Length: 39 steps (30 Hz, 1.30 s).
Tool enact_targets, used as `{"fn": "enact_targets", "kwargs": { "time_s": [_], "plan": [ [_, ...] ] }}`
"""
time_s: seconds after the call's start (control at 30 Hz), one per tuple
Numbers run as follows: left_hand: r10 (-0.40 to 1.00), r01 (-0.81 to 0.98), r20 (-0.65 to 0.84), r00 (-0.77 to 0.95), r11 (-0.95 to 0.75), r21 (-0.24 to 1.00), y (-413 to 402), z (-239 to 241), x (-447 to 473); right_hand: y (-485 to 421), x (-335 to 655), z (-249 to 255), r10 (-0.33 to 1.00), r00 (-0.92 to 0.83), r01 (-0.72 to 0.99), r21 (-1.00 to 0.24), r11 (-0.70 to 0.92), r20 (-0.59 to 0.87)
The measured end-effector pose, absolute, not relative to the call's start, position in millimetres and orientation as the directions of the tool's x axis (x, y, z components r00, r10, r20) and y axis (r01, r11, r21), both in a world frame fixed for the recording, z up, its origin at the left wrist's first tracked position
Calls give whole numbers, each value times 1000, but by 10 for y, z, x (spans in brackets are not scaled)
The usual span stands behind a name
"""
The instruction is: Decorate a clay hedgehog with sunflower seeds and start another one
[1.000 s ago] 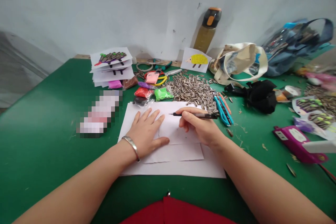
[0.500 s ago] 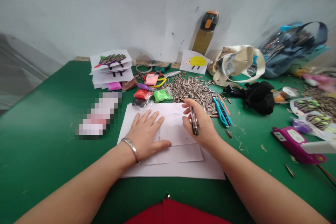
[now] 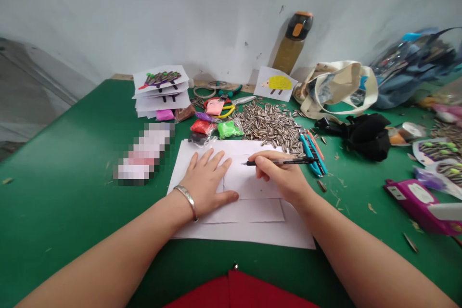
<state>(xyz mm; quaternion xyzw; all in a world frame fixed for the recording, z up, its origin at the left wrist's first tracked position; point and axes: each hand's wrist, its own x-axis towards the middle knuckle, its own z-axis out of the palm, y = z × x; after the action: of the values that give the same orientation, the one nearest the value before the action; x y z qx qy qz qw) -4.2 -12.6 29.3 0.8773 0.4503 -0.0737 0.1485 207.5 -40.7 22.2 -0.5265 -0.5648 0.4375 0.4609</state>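
Note:
My left hand (image 3: pixel 208 183) lies flat and open, fingers spread, on a small white sheet (image 3: pixel 249 187) that rests on larger white paper (image 3: pixel 252 231). A silver bangle sits on that wrist. My right hand (image 3: pixel 283 175) is closed round a black pen (image 3: pixel 279 161). The pen lies nearly level with its tip pointing left, just above the small sheet. A faint pen line shows on the sheet between my two hands.
A heap of striped sunflower seeds (image 3: pixel 269 125) lies behind the paper on the green table (image 3: pixel 72 154), with coloured clay packets (image 3: pixel 216 127), scissors and teal pens (image 3: pixel 312 151). Finished picture cards (image 3: pixel 160 89) are stacked back left. Bags, a bottle (image 3: pixel 294 41) and a purple case (image 3: pixel 415 197) stand right.
Half a second ago the pen stood turned in my right hand, tip towards me. It has swung back level with its tip to the left over the sheet. My left hand stayed put.

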Motion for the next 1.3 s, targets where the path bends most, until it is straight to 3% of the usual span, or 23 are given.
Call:
{"fn": "enact_targets", "kwargs": {
  "time_s": [0.2, 0.43, 0.67, 0.83, 0.93, 1.3],
  "plan": [
    [763, 799, -239, 601, -564, 208, -120, 267, -59, -452, 2013, 306, 995, -54, 433, -895, 103, 88],
    [761, 794, -228, 607, -569, 215, -128, 267, -57, -492, 2012, 361, 987, -112, 360, -921, 148, 115],
    [763, 794, -225, 606, -563, 229, -126, 265, -46, -479, 2019, 319, 980, -117, 396, -898, 192, 158],
    [762, 795, -230, 605, -563, 224, -127, 266, -48, -505, 1924, 233, 955, -277, 622, -738, 260, 103],
    [762, 797, -237, 602, -559, 226, -126, 267, -45, -498, 1926, 227, 957, -268, 699, -660, 274, 113],
    [763, 801, -247, 598, -553, 230, -123, 275, -39, -475, 1949, 186, 969, -219, 548, -807, 221, 116]
  ]
}}
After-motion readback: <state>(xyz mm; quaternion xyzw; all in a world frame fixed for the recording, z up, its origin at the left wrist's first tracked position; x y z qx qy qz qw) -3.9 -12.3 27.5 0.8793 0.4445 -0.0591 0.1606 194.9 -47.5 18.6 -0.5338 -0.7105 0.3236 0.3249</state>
